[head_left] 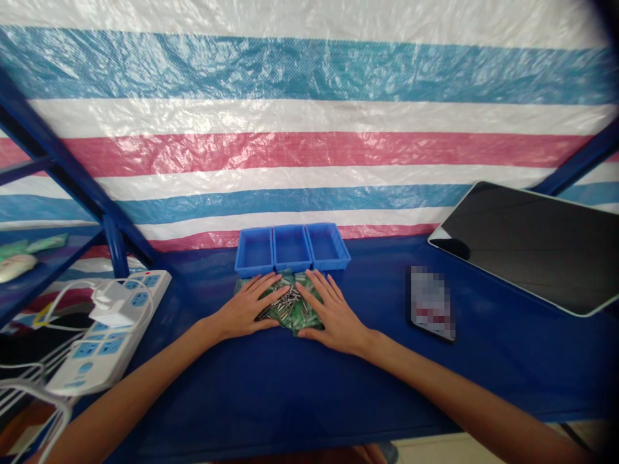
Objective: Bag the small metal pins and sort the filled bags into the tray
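Observation:
A green plastic bag (300, 316) lies on the blue table, with a heap of small metal pieces (289, 301) on it that look like screws or pins. My left hand (252, 304) rests on the left side of the bag, fingers spread beside the heap. On the right side, my right hand (333, 314) lies with its fingers spread, also touching the bag. Neither hand grips anything. Just behind the bag stand three blue bins in a row: a left bin (255, 265), a middle bin (292, 261) and a right bin (331, 259). Parts of the bag are hidden under my hands.
A phone (430, 303) with a blurred screen lies to the right on the table (271, 393). Behind it a dark-screened tablet or monitor (536, 248) leans. At the left is a white power strip (113, 332) with cables. A striped sheet (309, 154) hangs at the back.

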Demonstrator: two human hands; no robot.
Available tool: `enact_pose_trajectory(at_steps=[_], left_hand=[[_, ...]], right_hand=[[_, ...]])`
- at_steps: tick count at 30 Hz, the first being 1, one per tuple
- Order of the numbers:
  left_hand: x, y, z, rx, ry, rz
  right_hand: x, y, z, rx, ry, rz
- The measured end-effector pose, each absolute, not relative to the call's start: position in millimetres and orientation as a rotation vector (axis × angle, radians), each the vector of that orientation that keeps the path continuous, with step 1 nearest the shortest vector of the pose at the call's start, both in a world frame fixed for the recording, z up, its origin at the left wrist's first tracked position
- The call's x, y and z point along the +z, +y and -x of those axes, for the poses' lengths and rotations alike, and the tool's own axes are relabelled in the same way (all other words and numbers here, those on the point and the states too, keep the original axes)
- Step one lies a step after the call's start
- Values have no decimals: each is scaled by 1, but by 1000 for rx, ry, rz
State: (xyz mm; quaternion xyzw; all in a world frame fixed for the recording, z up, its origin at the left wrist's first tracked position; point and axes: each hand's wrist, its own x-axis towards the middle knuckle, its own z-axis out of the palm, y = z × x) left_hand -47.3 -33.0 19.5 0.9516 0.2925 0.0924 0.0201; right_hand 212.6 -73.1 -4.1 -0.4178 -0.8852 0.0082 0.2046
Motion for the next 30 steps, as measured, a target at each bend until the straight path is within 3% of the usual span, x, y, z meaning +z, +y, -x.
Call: enact_pose_trajectory(at_steps=[11,16,20,25,30], left_hand=[[20,-30,51,529,822,-3020],[24,-24,49,895,1156,-2895],[23,-13,46,904,1428,-2703],[16,-3,40,832,1450,-2648],[21,-12,28,1140,1439,-2567]], right_hand=[[-1,-55,-219,-35,-2178,1415],[-6,-41,-217,-48,-2144,1491],[-6,-36,-210,-23,-2142,1498],[-4,-35,-206,-11,-2136,1484],[7,-41,-204,-129,-2141,1372]])
